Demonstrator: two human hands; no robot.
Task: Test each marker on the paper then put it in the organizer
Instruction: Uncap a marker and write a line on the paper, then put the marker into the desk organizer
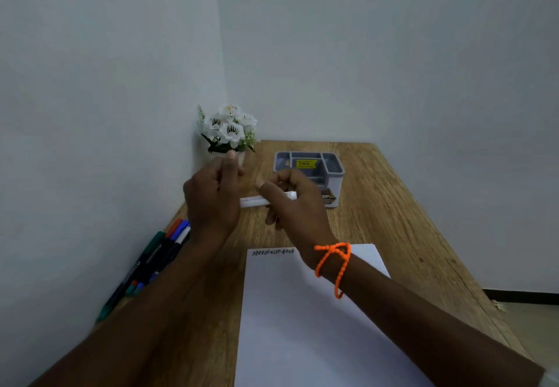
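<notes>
My right hand [290, 199] grips a white marker [254, 202] that lies level above the table, its left end pointing toward my left hand [211, 199]. The left hand is raised beside it with curled fingers; whether it holds a cap is hidden. A white sheet of paper [302, 311] lies in front of me, with a dark scribble [272, 252] near its top edge. The grey organizer [335, 168], with several compartments and a yellow sticker, stands behind my right hand. Several more markers [154, 259] lie along the left wall.
A small pot of white artificial flowers [230, 129] stands in the back left corner. The wooden table [393, 220] meets walls at its left and back. Its right edge drops to the floor.
</notes>
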